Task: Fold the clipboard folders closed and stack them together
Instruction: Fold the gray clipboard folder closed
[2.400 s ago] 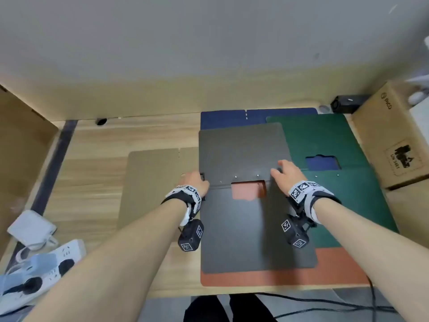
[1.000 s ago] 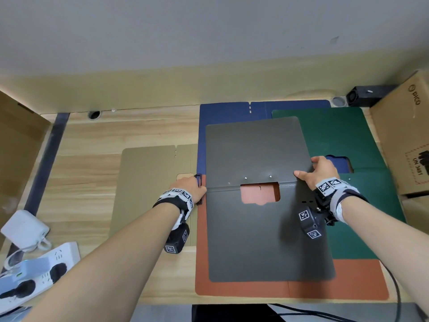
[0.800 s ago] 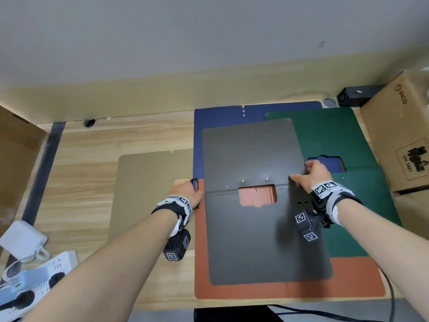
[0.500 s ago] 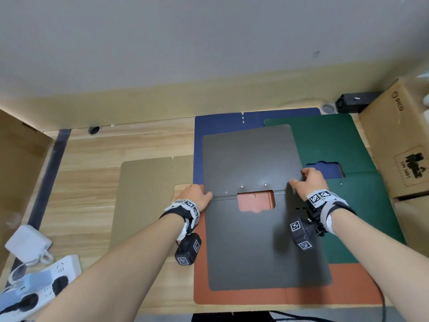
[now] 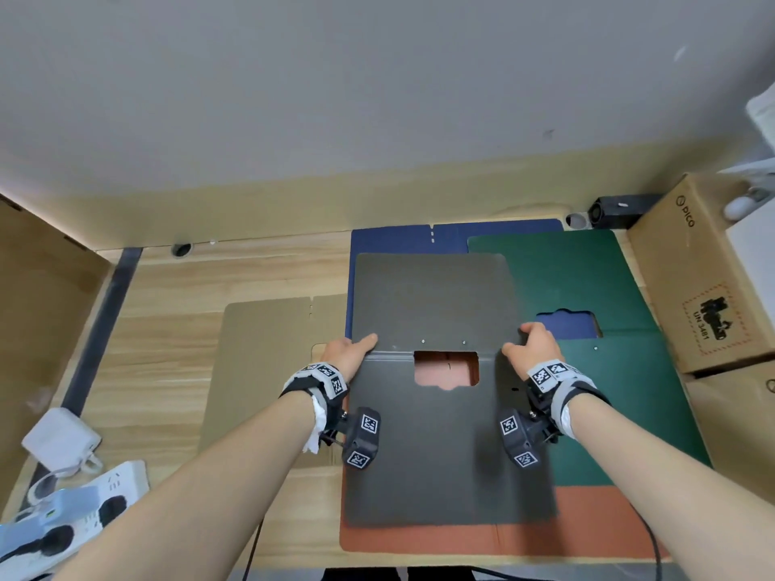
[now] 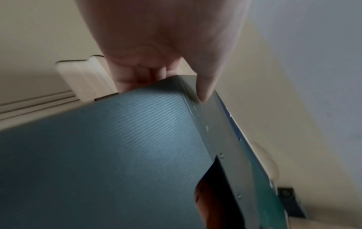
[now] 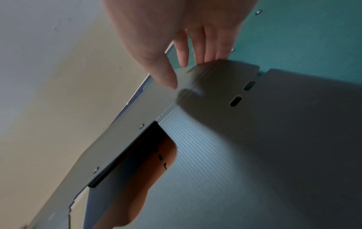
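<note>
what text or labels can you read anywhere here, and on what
"pico" with a round logo: cardboard box, top face.
"UN 3481": printed label on the same box, inside a dashed border.
Wristbands and wrist cameras carry square black-and-white marker patterns, no words.
The folders show no text.

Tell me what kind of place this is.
Probably an office or workroom desk: a wooden desktop against a plain wall, a power strip at its left edge, a cardboard shipping box at right, and open clipboard folders spread out.
</note>
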Available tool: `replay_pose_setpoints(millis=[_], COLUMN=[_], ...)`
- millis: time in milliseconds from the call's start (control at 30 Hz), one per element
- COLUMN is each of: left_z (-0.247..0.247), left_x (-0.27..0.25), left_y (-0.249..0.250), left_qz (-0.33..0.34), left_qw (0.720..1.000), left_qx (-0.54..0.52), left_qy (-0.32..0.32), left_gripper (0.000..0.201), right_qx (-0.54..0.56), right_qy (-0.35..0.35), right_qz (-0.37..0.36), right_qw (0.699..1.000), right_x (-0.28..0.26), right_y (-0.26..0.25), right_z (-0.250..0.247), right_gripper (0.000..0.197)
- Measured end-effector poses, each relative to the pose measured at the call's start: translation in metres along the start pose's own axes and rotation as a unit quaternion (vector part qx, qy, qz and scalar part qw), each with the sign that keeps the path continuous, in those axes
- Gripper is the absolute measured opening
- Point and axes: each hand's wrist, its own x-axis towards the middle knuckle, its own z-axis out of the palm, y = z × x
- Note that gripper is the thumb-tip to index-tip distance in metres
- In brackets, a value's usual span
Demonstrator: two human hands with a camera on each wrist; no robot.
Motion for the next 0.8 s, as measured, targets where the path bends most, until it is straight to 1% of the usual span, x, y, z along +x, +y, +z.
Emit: replay_pose_setpoints(millis=[33, 67, 133, 167, 233, 300, 333, 367, 433, 467, 500, 567, 633, 733, 800], left_z=[-0.005, -0.010, -0.023, -0.030, -0.051, -0.074, -0.087, -0.099, -0.124, -0.136, -0.148, -0.172, -0.194, -0.217, -0.226], left_x=[-0.004, -0.007, -0.005, 0.000, -0.004, -0.019, -0.034, -0.044, -0.057, -0.067, -0.071, -0.087, -0.103, -0.129, -0.146], left_y=[0.001, 0.002, 0.005, 0.005, 0.015, 0.028, 0.038, 0.046, 0.061, 0.070, 0.078, 0.098, 0.123, 0.159, 0.179], left_qz=[0.004, 0.011, 0.032, 0.042, 0.059, 0.082, 0.096, 0.112, 0.161, 0.191, 0.219, 0.268, 0.314, 0.364, 0.395], left_qw=[1.000, 1.000, 0.999, 0.999, 0.998, 0.996, 0.995, 0.993, 0.985, 0.979, 0.972, 0.953, 0.926, 0.871, 0.833], left_qx=[-0.011, -0.018, -0.019, -0.022, -0.025, -0.019, -0.006, 0.011, 0.049, 0.067, 0.084, 0.142, 0.207, 0.326, 0.382], left_qy=[-0.003, -0.004, -0.002, 0.001, 0.007, 0.017, 0.028, 0.034, 0.038, 0.030, 0.021, 0.010, 0.018, 0.046, 0.065], left_gripper=[0.055, 0.051, 0.036, 0.042, 0.066, 0.071, 0.070, 0.064, 0.043, 0.034, 0.030, 0.029, 0.030, 0.029, 0.028], right_qx=[-0.002, -0.003, -0.002, -0.002, -0.015, -0.026, -0.026, -0.026, -0.024, -0.023, -0.023, -0.023, -0.020, -0.009, -0.040], right_qy=[-0.008, -0.016, -0.041, -0.057, -0.088, -0.094, -0.087, -0.078, -0.059, -0.049, -0.035, 0.001, 0.038, 0.074, 0.114], right_qz=[0.000, 0.002, 0.006, 0.006, -0.005, -0.026, -0.039, -0.056, -0.099, -0.124, -0.151, -0.209, -0.262, -0.331, -0.384], right_qw=[1.000, 1.000, 0.999, 0.998, 0.996, 0.995, 0.995, 0.995, 0.993, 0.991, 0.988, 0.978, 0.964, 0.941, 0.916], right_x=[-0.004, -0.008, -0.018, -0.022, -0.032, -0.042, -0.049, -0.055, -0.070, -0.077, -0.085, -0.100, -0.116, -0.137, -0.148], right_y=[-0.002, -0.006, -0.015, -0.022, -0.040, -0.063, -0.078, -0.093, -0.128, -0.146, -0.166, -0.205, -0.240, -0.282, -0.304], right_z=[0.000, 0.000, 0.002, 0.001, -0.001, -0.005, -0.009, -0.014, -0.029, -0.038, -0.048, -0.069, -0.089, -0.112, -0.126], right_gripper=[0.057, 0.057, 0.058, 0.058, 0.059, 0.059, 0.058, 0.059, 0.059, 0.058, 0.058, 0.058, 0.060, 0.066, 0.075])
